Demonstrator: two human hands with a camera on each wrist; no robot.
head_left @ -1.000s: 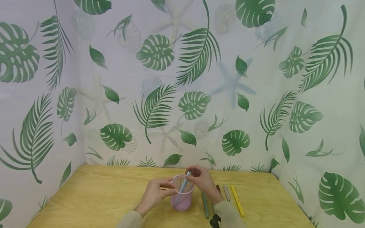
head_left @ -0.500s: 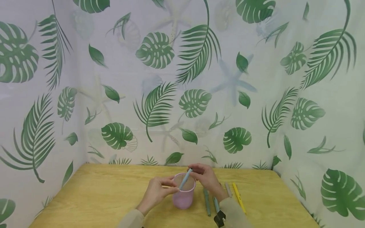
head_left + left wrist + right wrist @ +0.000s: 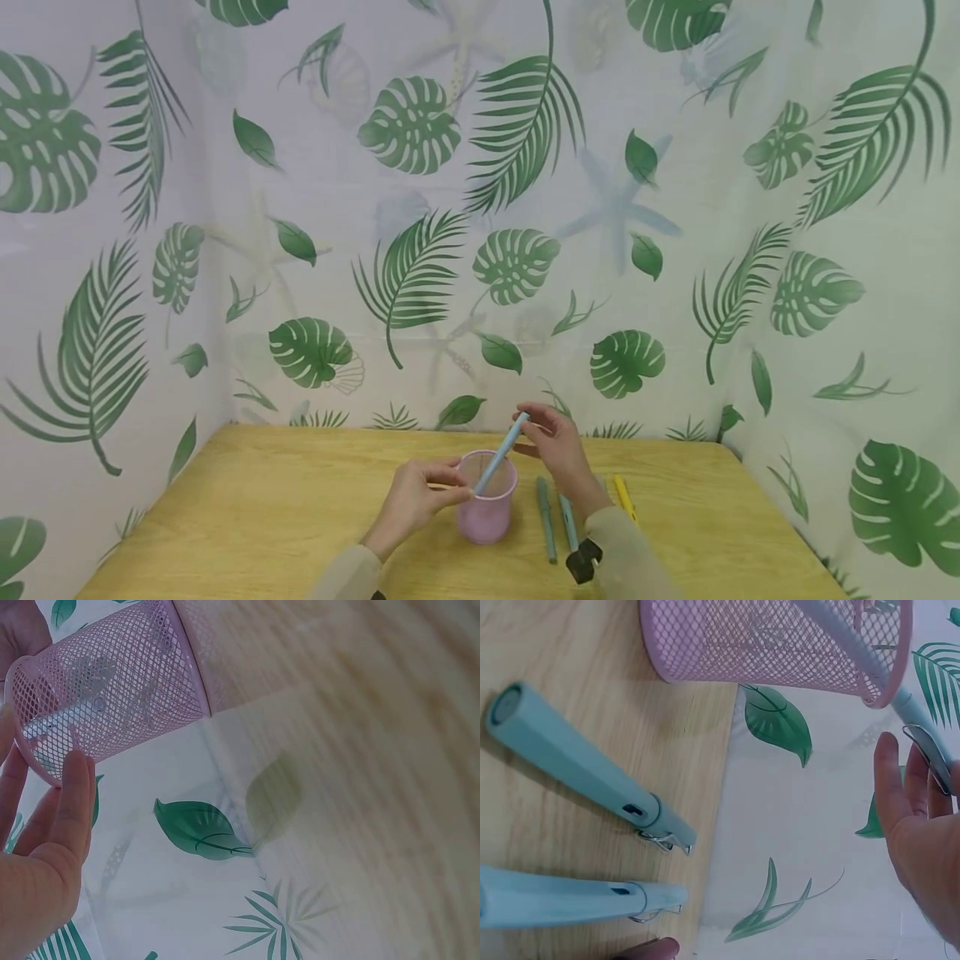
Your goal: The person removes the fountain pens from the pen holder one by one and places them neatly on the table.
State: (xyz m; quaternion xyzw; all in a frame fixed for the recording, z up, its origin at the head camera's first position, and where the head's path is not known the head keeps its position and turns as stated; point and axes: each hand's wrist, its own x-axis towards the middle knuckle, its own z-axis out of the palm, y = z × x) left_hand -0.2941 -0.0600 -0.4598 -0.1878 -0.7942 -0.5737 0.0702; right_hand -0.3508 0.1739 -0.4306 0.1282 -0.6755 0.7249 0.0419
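A pink mesh pen cup (image 3: 483, 521) stands upright on the wooden table. My left hand (image 3: 420, 500) grips its rim on the left side, thumb in front and fingers behind, as the left wrist view of the cup (image 3: 127, 690) also shows. Above the cup, on the right, my right hand (image 3: 558, 450) pinches the upper, capped end of a light blue pen (image 3: 501, 454). That pen slants up to the right, its lower part inside the cup. In the right wrist view its wire clip (image 3: 930, 759) lies by the fingers.
Right of the cup lie a dark green pen (image 3: 546, 517) and another light blue pen (image 3: 568, 521). A yellow pen (image 3: 624, 498) is farther right, partly hidden by the right sleeve. A dark reddish pen end (image 3: 652, 951) shows in the right wrist view. Leaf-printed sheeting (image 3: 420, 375) surrounds the table.
My right hand has moved up and to the right, drawing the light blue pen higher so more of it shows above the rim. My left hand stays at the cup's rim.
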